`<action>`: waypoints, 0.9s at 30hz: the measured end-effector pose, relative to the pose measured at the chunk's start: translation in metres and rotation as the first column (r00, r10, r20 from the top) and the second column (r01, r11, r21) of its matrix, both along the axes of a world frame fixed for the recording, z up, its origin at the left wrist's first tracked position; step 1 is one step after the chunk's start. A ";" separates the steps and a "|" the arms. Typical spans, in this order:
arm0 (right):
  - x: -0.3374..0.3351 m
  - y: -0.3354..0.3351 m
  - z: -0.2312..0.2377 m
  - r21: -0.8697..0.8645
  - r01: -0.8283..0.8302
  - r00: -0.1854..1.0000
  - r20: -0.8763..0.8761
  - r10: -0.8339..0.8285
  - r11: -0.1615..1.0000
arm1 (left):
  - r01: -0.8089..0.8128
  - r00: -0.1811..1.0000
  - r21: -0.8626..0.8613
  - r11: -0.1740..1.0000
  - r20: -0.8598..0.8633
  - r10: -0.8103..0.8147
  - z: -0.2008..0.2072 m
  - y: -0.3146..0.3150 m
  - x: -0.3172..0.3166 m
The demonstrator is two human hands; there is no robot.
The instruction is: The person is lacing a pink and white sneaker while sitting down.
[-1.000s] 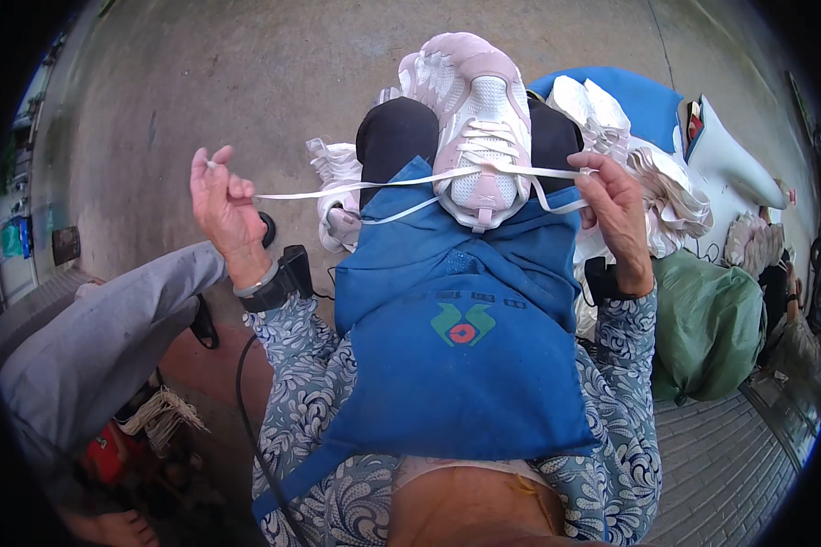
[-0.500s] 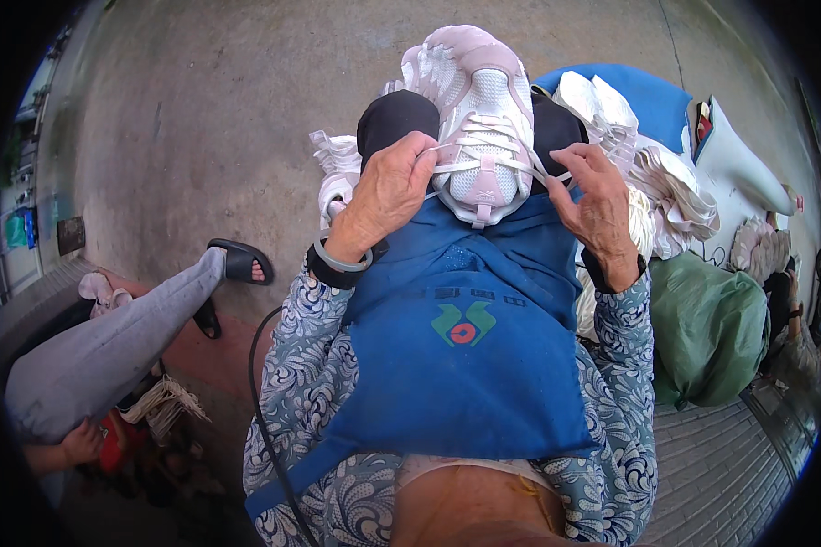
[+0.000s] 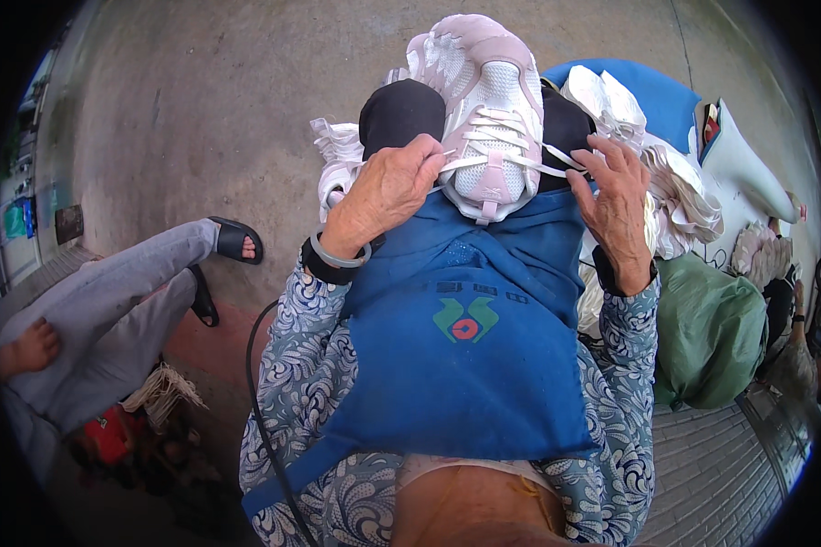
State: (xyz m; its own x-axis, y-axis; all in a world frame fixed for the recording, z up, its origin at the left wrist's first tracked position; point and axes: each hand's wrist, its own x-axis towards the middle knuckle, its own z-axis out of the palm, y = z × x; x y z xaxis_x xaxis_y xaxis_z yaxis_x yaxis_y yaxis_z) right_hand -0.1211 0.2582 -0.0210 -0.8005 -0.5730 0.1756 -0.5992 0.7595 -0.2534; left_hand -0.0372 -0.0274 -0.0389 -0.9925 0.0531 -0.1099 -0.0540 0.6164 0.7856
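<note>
A white and pale pink sneaker rests across my knees, its heel tab toward me. White shoelace criss-crosses its tongue. On the left side of the shoe, my left hand pinches a lace between thumb and fingers. My right hand is on the other side, thumb and fingers closed on the lace, which stretches from the eyelets to it. Both hands are off the shoe itself. A blue apron covers my lap below the heel.
More white sneakers are piled at my right, beside a green sack. Another stack of shoes stands by my left knee. At left sits a person in grey trousers and black sandals, near a bundle of pale laces.
My right hand has drawn slightly away to the right, and the lace there is pulled longer. The sneaker has shifted a little right. The other person's legs and hand have moved.
</note>
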 end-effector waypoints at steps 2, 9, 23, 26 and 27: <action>0.002 -0.004 0.000 0.011 0.020 0.995 -0.095 -0.019 1.000 | -0.015 0.996 0.004 1.000 0.092 0.015 0.000 0.000 0.001; -0.002 -0.026 -0.024 -0.062 -0.063 0.998 -0.028 0.061 0.996 | -0.041 0.998 0.158 0.987 0.057 0.032 -0.001 -0.002 0.000; 0.011 -0.027 -0.009 -0.448 0.165 0.886 0.459 0.068 0.879 | -0.131 0.970 0.198 0.971 0.228 0.084 -0.001 -0.003 -0.004; 0.010 -0.031 -0.009 -0.436 0.115 0.897 0.431 0.095 0.893 | -0.128 0.974 0.201 0.971 0.211 0.085 0.000 -0.004 -0.002; 0.010 -0.031 -0.009 -0.424 0.085 0.905 0.411 0.108 0.902 | -0.111 0.983 0.220 0.969 0.166 0.075 0.000 -0.004 -0.002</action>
State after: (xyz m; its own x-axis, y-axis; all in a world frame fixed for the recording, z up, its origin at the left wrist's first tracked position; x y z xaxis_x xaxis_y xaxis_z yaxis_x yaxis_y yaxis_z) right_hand -0.1115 0.2273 -0.0298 -0.8464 -0.5296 0.0553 -0.3720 0.5138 -0.7731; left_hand -0.0387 -0.0316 -0.0388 -0.9658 0.0029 -0.2591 -0.2353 0.4085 0.8819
